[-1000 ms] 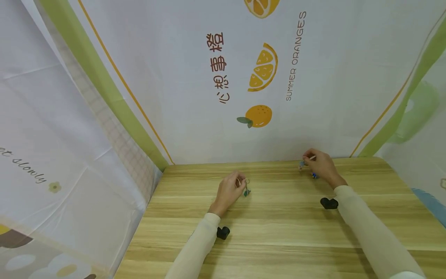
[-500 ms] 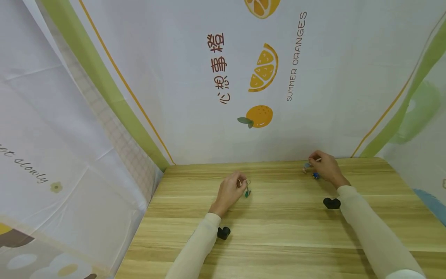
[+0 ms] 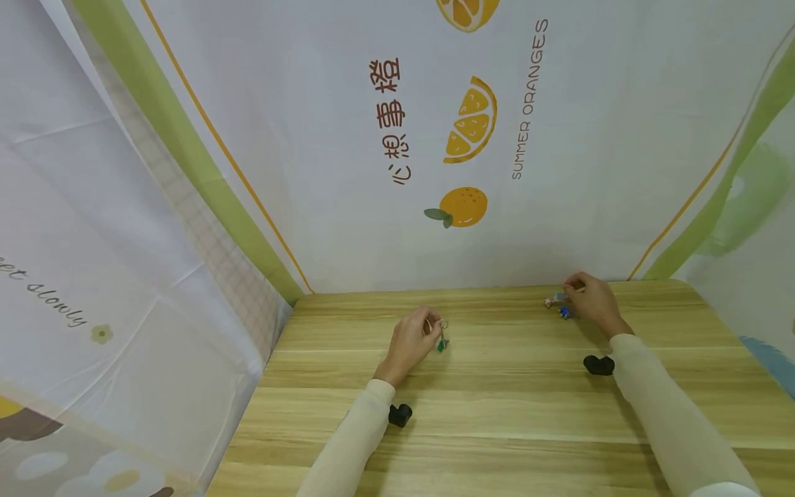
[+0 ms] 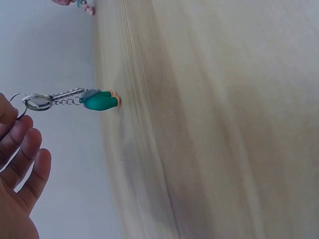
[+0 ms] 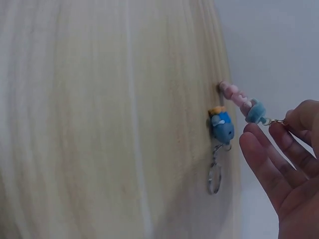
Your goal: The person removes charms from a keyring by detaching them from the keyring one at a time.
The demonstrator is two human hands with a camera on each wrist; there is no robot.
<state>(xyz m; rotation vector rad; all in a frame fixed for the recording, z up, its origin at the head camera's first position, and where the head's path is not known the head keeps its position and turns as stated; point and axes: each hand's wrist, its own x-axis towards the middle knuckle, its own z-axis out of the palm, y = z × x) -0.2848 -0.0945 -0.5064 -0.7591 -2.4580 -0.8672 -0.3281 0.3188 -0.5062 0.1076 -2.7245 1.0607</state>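
My left hand (image 3: 411, 339) pinches the ring of a keychain with a small green figure (image 4: 101, 100). The figure hangs low from a short chain beside a metal key (image 4: 70, 93), its orange end at the tabletop. Far to the right, my right hand (image 3: 593, 300) pinches the metal clasp of a beaded charm (image 5: 239, 99) with pink beads and a pale blue top. Its pink end slants down to the table. Close beside it lies a blue figure keychain (image 5: 222, 130) on the wood, its chain and ring stretched out, untouched by either hand.
The wooden table (image 3: 484, 407) ends at a white cloth wall (image 3: 348, 235) printed with oranges, just behind the hands. More printed cloth (image 3: 155, 331) hangs on the left. Black mounts (image 3: 399, 415) show beside both wrists.
My right hand has shifted to the right with the beaded charm, which now lies lower beside the blue figure. The left hand stays nearly in place; its green keychain has turned slightly.
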